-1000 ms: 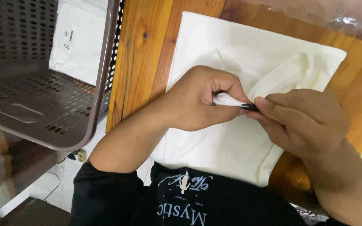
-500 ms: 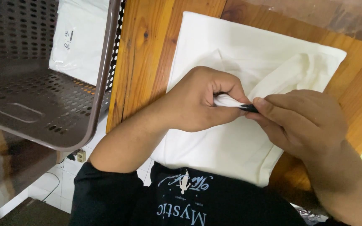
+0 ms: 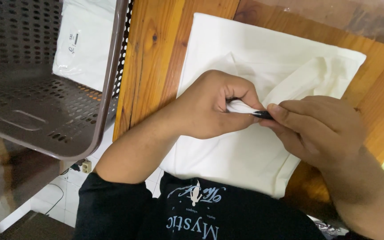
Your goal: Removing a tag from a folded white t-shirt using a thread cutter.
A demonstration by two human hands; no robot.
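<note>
My left hand is curled tight, pinching a fold of the white garment that lies flat on the wooden table. At three o'clock from it, my right hand grips a small dark tool, touching that fold. I'd keep the pinch taut and the tip steady. At ten o'clock stands the perforated brown basket.

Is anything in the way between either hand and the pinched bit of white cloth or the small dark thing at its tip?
Nothing visible is. The left hand already pinches a fold of the white cloth, and the right hand grips the small dark thing at the fold's tip. Both are in direct contact over the wooden table.
</note>
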